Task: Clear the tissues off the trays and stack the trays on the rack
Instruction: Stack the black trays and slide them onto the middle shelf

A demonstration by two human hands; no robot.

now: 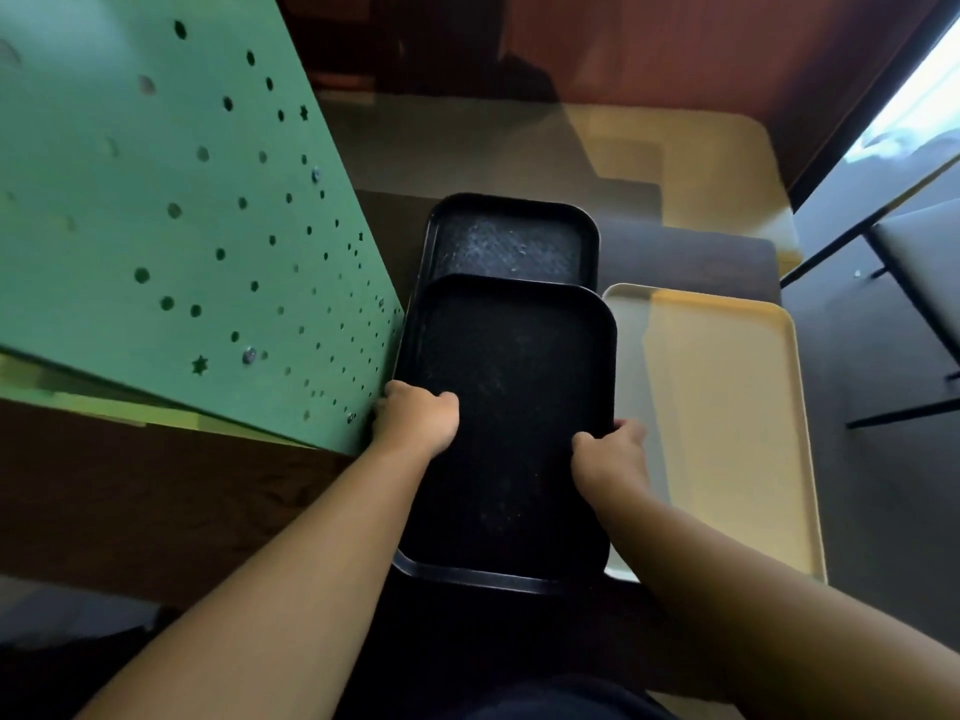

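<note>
A black tray (511,376) lies lengthwise in front of me, its far end overlapping a second black tray (511,241) behind it. My left hand (418,418) grips the near tray's left rim. My right hand (613,454) grips its right rim. A cream-yellow tray (727,423) sits directly to the right, beside the held tray. Another yellow tray (717,163) lies further back on a higher level. No tissues are visible on any tray.
A green perforated metal panel (171,210) stands close on the left, almost touching my left hand. Dark wooden shelves (691,257) carry the trays. A chair with black legs (909,283) stands at the right, under a bright window.
</note>
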